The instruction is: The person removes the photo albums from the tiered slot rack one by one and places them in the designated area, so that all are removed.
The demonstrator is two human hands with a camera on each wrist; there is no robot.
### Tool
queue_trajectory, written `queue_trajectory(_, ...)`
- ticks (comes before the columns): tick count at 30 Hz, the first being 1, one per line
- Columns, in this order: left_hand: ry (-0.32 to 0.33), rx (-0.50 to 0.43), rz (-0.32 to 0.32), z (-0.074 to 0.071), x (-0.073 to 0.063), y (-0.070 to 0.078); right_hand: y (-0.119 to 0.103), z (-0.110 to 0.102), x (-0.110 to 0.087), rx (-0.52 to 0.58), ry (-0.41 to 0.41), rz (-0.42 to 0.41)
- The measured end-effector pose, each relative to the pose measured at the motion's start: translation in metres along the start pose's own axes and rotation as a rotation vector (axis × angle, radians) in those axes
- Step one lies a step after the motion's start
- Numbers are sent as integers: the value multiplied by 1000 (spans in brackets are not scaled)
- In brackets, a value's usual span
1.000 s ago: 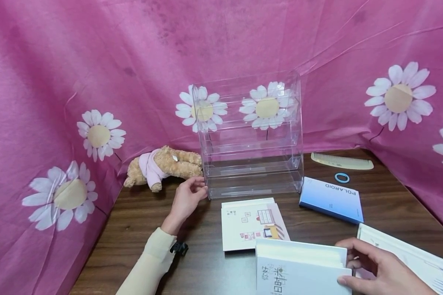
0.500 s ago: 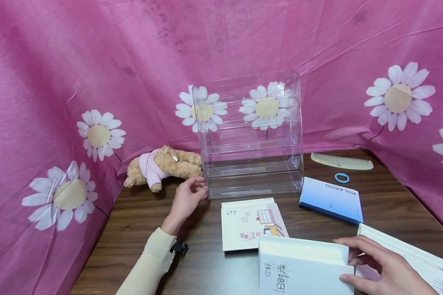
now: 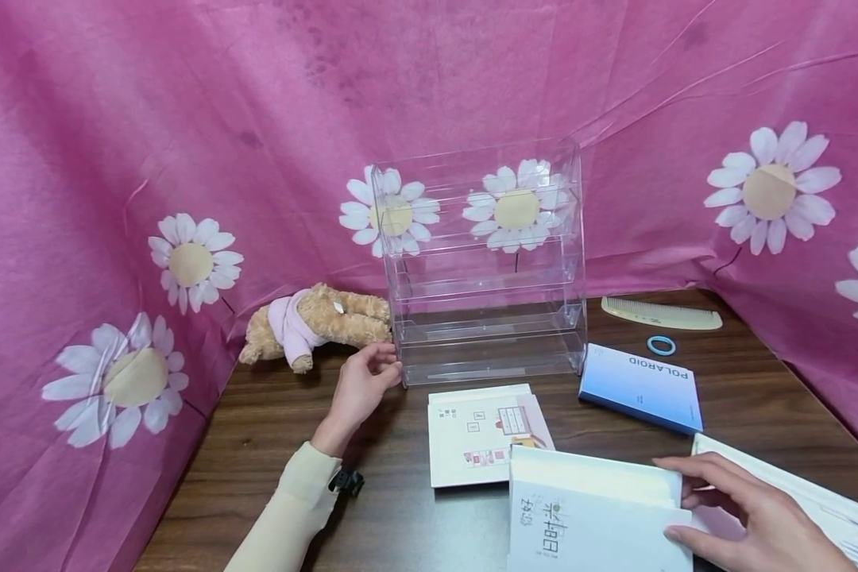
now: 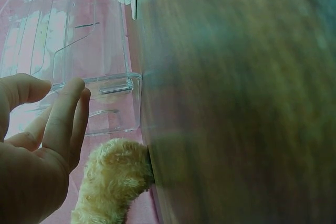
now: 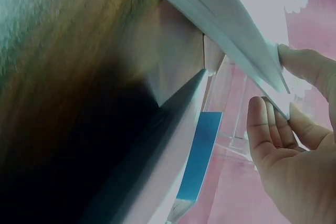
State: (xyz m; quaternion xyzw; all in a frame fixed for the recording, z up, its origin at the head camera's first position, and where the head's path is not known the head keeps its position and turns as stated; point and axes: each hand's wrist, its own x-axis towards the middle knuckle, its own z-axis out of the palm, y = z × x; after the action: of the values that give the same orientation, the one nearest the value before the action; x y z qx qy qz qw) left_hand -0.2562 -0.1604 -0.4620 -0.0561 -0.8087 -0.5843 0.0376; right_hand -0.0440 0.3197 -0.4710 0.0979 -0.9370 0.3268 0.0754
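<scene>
At the lower right of the head view, my right hand point(image 3: 751, 508) grips the right edge of a white book point(image 3: 600, 516), thumb on its cover and fingers at the far side. The right wrist view shows this book point(image 5: 231, 30) raised above the table. My left hand point(image 3: 361, 385) touches the lower left side of a clear acrylic tiered rack point(image 3: 482, 326); in the left wrist view its fingers point(image 4: 60, 119) are fairly straight against the rack. A white illustrated book point(image 3: 465, 445) lies before the rack, partly covered by the held book.
A teddy bear point(image 3: 322, 318) in a pink top lies left of the rack. To the right are a blue Polaroid box point(image 3: 639, 389), a blue ring point(image 3: 661, 345) and a pale comb point(image 3: 661, 314). Another white book point(image 3: 794, 485) lies beyond my right hand. A pink flowered cloth point(image 3: 472, 71) hangs behind.
My right hand has shifted the white book slightly to the right and up in the head view. The left hand and the rack have stayed in place.
</scene>
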Motion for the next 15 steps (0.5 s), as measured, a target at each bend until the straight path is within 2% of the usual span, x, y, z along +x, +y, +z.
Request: queue_trajectory(15, 3, 0, -4, 0, -1, 1, 6, -10, 6, -102, -26, 145)
